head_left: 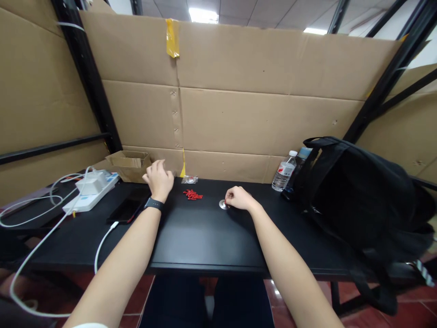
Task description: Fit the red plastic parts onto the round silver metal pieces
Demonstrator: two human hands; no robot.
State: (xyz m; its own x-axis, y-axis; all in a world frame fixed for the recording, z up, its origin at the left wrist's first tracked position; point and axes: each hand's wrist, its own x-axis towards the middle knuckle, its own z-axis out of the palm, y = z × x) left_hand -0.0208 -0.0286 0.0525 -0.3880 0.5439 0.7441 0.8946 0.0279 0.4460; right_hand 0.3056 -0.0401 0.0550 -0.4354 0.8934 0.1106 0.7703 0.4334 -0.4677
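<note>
My right hand [239, 198] is pinched at the edge of a small shiny silver disc [223, 205] on the black table. A bit of red shows at its fingertips; its exact kind is too small to tell. My left hand [159, 180], with a dark band on the wrist, is raised above the table beside an open cardboard box [131, 166]. Its fingers are apart, and nothing shows in them. Between the hands lies a loose pile of thin red pieces [193, 195]. Behind that pile is a small clear plastic packet [190, 180].
A phone [128, 207] with a white cable and a white power strip [91, 193] lie on the left. Bottles, one a clear water bottle [284, 171], and a black backpack [362, 196] stand at the right. A cardboard wall [232, 114] closes off the back.
</note>
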